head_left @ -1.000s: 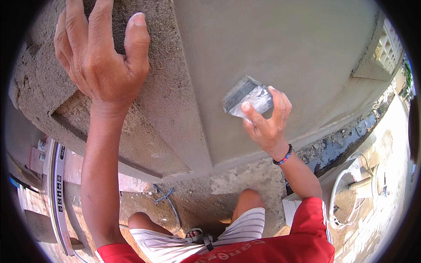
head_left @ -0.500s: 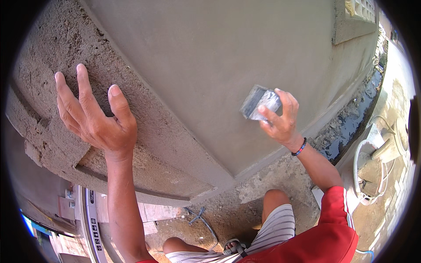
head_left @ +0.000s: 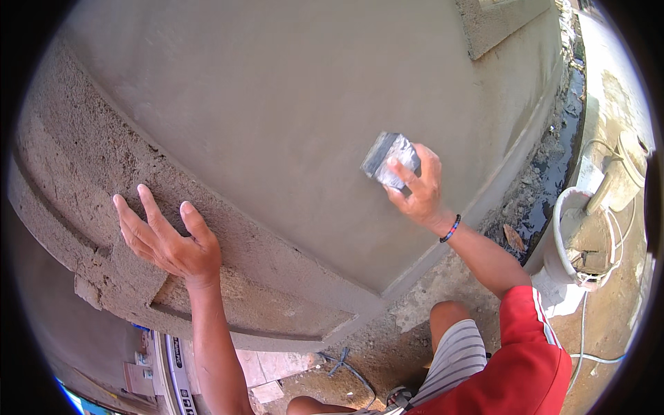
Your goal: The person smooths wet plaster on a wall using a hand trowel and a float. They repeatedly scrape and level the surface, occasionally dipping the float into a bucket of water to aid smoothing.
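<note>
My right hand (head_left: pixel 420 183) grips a small flat rectangular pad (head_left: pixel 391 159), whitish and smeared, with a dark band along its left side. Its exact kind is not clear. The pad lies against the smooth grey plastered wall (head_left: pixel 277 124), fingers and thumb over its right part. On the left, my left hand (head_left: pixel 173 242) is open with fingers spread, holding nothing. It is at the rough cement border (head_left: pixel 104 159) beside the smooth panel; whether the palm presses on it is hidden.
At the right stands a white bucket (head_left: pixel 561 242) with a cement-stained container (head_left: pixel 626 169) and a hose by it. A ditch (head_left: pixel 546 180) of dark water runs along the wall's foot. A raised window frame (head_left: pixel 501 28) juts out at upper right. Blue cord (head_left: pixel 342 363) lies on the ground.
The view has shifted, so the bucket and ditch show differently. In the picture, my left hand sits lower, and my right hand with the pad is slightly further left. Both hands keep their shape.
</note>
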Tool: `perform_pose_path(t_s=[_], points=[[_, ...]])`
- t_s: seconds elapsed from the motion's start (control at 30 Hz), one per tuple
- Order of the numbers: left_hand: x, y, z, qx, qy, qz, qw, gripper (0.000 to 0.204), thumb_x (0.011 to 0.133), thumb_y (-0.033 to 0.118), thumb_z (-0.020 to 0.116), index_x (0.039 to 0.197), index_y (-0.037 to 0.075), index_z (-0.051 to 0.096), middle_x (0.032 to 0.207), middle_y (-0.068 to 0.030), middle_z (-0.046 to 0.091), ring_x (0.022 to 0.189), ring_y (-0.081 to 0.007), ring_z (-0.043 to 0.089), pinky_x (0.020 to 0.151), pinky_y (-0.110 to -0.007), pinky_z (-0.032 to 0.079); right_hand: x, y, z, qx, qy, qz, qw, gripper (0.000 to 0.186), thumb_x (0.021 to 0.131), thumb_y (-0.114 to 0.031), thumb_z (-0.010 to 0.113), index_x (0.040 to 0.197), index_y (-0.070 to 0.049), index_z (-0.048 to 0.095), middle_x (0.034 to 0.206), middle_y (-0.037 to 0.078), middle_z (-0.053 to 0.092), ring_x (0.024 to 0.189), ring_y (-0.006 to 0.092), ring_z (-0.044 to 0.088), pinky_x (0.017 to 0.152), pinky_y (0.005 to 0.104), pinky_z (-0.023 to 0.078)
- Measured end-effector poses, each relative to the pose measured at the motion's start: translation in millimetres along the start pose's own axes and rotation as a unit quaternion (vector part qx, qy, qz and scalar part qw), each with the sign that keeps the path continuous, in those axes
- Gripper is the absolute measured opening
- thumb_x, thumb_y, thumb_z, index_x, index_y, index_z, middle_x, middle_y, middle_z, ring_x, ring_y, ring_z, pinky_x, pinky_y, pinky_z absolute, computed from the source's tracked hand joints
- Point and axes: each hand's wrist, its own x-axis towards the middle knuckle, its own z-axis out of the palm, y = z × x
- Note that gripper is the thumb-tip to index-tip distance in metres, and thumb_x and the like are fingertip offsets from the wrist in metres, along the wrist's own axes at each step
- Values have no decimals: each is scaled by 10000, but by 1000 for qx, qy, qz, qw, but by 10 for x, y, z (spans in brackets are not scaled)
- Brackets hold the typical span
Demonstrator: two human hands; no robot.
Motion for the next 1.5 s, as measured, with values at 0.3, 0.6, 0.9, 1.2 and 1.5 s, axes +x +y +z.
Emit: perform_pose_path(t_s=[0.3,0.6,0.9,1.2,1.5], points=[[-56,-39,-49,26,-30,10,999,553,862,255,511,1376,65,441,1475,-186,319,1376,-330,284,1117,-494,195,406,-796,398,95,3,-69,993,658,738,-149,736,1322,-353,512,1192,165,436,1072,323,455,872,437,393],[-8,-5,-37,15,-8,3,1000,499,919,288,486,1374,86,458,1469,-151,353,1355,-318,323,1109,-481,219,232,390,-21,58,90,275,956,572,815,-167,680,1350,-85,495,1187,200,441,1066,327,448,914,423,389],[-78,-132,-36,39,-16,21,999,506,923,303,479,1386,101,446,1473,-144,350,1369,-312,305,1115,-504,188,958,106,54,15,60,121,991,641,799,-223,698,1391,-229,452,1137,163,480,1037,310,465,858,403,393],[-69,-48,52,41,-3,23,999,500,932,319,464,1381,99,456,1464,-142,364,1350,-308,338,1098,-494,232,-185,-117,-57,70,-18,154,985,683,750,-169,720,1382,-162,460,1192,230,431,1045,358,444,884,496,368],[-27,-83,24,47,4,38,998,498,940,333,462,1378,97,461,1462,-143,367,1334,-306,358,1080,-493,260,-230,1071,-210,6,80,440,895,721,813,-189,676,1446,-111,339,1124,159,508,1022,302,482,900,406,409]])
